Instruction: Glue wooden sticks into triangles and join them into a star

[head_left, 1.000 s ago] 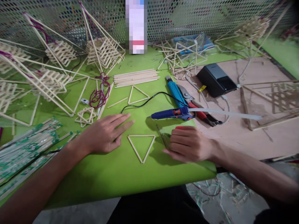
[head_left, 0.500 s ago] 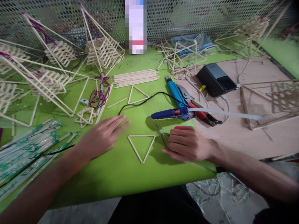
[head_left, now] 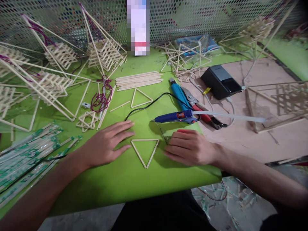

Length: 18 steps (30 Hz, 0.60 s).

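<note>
Flat on the green table (head_left: 115, 189) lies a triangle of wooden sticks (head_left: 144, 140), point toward me, between my hands. My left hand (head_left: 109, 144) rests at its left corner, fingers spread and holding nothing. On the other side, my right hand (head_left: 190, 149) is closed with its fingers curled; a bit of red shows at its upper edge, and what it holds, if anything, is hidden. Just beyond this hand is a blue glue gun (head_left: 168, 117), nozzle pointing left, propped on a thin wire stand. A clear glue stick (head_left: 231, 117) sticks out of its back.
A second stick triangle (head_left: 141, 98) and a stick bundle (head_left: 139, 80) lie farther back. Red-handled pruning shears (head_left: 204, 114) and a teal tool (head_left: 178, 94) are at right, near a black box (head_left: 220, 81). Stick pyramids (head_left: 103, 54) and wrapped sticks (head_left: 31, 157) occupy the left.
My left hand has spread its fingers and shifted slightly toward the triangle's left corner. The right hand has moved a little left, fingers still curled. Triangle and glue gun stay in place.
</note>
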{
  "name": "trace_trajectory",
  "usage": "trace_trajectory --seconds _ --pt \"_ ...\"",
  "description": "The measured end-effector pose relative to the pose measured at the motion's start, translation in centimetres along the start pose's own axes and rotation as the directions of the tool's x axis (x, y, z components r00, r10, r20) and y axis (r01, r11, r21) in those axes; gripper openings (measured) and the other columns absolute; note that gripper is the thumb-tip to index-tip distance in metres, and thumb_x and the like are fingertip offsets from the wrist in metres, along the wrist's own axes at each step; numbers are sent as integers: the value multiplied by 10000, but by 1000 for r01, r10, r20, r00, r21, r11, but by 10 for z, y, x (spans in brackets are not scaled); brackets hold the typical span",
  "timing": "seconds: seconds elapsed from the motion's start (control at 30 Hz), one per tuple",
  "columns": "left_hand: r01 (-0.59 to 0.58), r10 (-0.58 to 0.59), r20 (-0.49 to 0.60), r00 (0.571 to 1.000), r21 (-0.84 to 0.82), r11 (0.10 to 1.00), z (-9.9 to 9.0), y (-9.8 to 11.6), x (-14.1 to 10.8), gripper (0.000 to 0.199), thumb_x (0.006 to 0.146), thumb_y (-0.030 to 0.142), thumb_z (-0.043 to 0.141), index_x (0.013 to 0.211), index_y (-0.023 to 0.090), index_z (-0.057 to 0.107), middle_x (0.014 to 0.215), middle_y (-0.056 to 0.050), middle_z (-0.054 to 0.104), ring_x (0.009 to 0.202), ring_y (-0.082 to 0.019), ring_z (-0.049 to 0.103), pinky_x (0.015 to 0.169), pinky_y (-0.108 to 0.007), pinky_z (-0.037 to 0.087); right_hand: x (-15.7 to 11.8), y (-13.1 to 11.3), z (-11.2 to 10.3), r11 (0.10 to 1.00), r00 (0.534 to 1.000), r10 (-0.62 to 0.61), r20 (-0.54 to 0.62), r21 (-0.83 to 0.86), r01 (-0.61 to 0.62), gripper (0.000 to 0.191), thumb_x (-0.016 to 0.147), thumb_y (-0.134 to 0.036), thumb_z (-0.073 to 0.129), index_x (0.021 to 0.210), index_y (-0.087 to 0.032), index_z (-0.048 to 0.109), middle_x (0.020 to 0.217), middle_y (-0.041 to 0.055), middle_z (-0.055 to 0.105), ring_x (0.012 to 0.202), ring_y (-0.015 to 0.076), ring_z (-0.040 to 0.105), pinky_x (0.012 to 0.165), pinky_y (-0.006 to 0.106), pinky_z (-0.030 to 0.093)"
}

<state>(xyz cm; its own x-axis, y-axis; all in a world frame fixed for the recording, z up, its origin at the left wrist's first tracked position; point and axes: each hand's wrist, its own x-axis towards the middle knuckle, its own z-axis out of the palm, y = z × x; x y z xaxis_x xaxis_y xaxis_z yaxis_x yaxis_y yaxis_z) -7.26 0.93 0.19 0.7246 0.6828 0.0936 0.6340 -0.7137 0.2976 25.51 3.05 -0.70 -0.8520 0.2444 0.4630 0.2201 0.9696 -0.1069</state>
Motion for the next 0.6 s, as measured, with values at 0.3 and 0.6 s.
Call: trace_trajectory --seconds 0.3,0.6 --pt "-59 57 -68 996 -32 998 2 -6 4 224 984 289 598 1145 193 722 1406 -100 591 1296 -263 570 1115 -483 490 0 -2 7 999 1000 -6 15 -34 6 51 946 -178 609 940 -144 647 722 -1 588 709 136 515 642 283 427" --pt "-67 64 -64 996 -58 996 2 -6 2 174 985 273 601 1090 202 721 1402 -82 595 1288 -229 573 1122 -452 489 0 -3 10 997 999 54 7 -55 -54 55 940 -193 621 931 -154 658 737 3 599 720 143 519 662 277 450"
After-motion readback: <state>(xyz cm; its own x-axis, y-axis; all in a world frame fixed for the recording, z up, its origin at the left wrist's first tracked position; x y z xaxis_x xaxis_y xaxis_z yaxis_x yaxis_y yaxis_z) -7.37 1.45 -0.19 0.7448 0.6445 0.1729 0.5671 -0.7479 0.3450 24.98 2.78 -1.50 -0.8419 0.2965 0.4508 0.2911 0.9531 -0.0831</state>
